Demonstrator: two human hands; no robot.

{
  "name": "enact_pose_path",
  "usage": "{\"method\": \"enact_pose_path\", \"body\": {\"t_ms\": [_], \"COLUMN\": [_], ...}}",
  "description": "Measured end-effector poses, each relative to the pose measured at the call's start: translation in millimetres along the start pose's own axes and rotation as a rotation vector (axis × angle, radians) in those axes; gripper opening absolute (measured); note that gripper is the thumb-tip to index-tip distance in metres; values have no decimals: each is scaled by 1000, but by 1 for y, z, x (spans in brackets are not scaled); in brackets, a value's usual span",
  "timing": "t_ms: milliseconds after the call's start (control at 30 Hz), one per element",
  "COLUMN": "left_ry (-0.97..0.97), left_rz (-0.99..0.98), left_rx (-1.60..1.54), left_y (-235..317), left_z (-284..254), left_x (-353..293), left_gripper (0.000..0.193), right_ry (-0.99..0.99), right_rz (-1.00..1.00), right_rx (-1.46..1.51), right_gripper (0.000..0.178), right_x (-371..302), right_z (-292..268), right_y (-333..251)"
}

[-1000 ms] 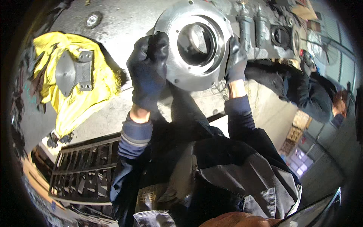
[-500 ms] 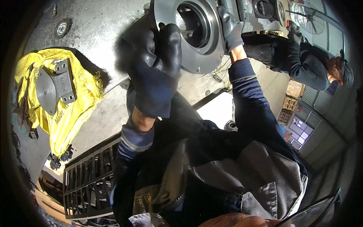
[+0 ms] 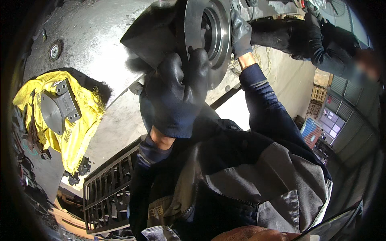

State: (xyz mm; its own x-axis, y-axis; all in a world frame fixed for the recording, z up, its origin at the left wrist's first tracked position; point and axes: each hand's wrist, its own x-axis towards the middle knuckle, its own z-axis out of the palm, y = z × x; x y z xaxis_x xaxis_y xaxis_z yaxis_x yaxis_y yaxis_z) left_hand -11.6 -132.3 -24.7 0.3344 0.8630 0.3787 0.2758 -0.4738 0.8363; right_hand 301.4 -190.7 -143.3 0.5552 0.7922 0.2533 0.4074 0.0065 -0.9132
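A dark grey flanged metal housing [image 3: 194, 31] with a round stepped bore is tilted up at the edge of the metal bench. Its block-shaped body shows to the left of the flange. My left hand [image 3: 177, 94], in a dark coated glove, is closed at the near left rim of the flange, with the thumb and a finger pointing up along it. On the right rim, my gloved right hand [image 3: 241, 36] is closed around the edge. The fingertips behind the flange are hidden.
On the bench [image 3: 92, 38] lie a small round bearing-like part [image 3: 55, 51] and a yellow woven sack [image 3: 86, 120] with a grey metal bracket [image 3: 60, 106] on it. A black slatted rack [image 3: 106, 193] stands below. Another person [image 3: 305, 40] works at the upper right.
The housing has turned so its flange is seen more edge-on and its body shows at the left. My left hand has shifted right and down with it. The view has moved slightly.
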Motion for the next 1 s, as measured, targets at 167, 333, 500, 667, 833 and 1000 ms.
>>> {"method": "enact_pose_path", "body": {"t_ms": [167, 333, 500, 667, 833, 1000], "left_ry": [-97, -105, -81, 50, 31, 376], "left_rz": [-79, -192, -157, -169, -120, -614], "left_rx": [-36, -93, -141, -199, 31, -481], "left_y": [4, 6, 1, -21, -65, -100], "left_z": [-1, -4, -8, -22, -59, -47], "left_x": [-11, -13, -16, -27, -15, -9], "left_gripper": [26, 30, 30, 32, 33, 16], "right_ry": [-64, -24, 63, 58, -128, -192], "right_rz": [-51, -43, -124, -84, -371, -448], "right_rx": [-399, -347, -276, -324, -982, -532], "right_gripper": [63, 55, 47, 64, 42, 33], "right_x": [-9, -12, -20, -32, -26, 7], "right_z": [-8, -5, -4, -4, 30, 75], "right_y": [-2, -7, -1, -1, -35, -56]}}
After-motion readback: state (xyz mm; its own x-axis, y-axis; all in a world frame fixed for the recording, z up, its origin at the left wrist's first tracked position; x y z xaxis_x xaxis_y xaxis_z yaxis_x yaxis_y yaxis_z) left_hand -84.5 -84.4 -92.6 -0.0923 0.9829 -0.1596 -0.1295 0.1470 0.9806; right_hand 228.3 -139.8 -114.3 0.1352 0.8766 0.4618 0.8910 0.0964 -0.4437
